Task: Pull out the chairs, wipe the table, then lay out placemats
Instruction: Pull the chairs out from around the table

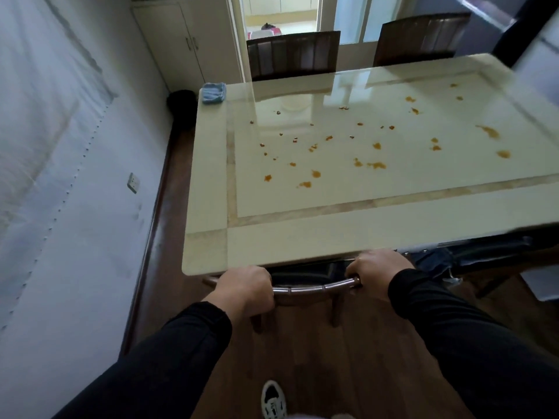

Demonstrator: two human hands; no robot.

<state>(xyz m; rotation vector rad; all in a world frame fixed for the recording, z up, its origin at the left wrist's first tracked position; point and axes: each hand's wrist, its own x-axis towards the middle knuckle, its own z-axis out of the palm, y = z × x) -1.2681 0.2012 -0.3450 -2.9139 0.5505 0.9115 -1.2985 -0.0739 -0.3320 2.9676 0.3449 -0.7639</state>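
Head view puts both of our hands on the near chair's curved top rail (pixel 314 289), just under the closest edge of the table (pixel 332 237). Our left hand (pixel 245 287) grips the rail at its left end, fingers curled over the bar; our right hand (pixel 376 267) grips the right end the same way, knuckles almost under the tabletop's rim. The polished wooden rail runs between the two hands, and most of the chair's seat is hidden beneath the table, so the chair sits tucked in.

Beyond our hands the glossy cream tabletop is spattered with orange-brown food stains (pixel 376 165), scattered mostly across its middle and right part. Far ahead of the left hand, at the table's far left corner, lies a folded blue cloth (pixel 214 92). Across the table from us stand two dark chairs: the far left chair (pixel 292 54) and the far right chair (pixel 420 37), both pushed against the opposite edge. Below our arms a white-and-black shoe (pixel 273 399) rests on the wooden floor (pixel 348 367).
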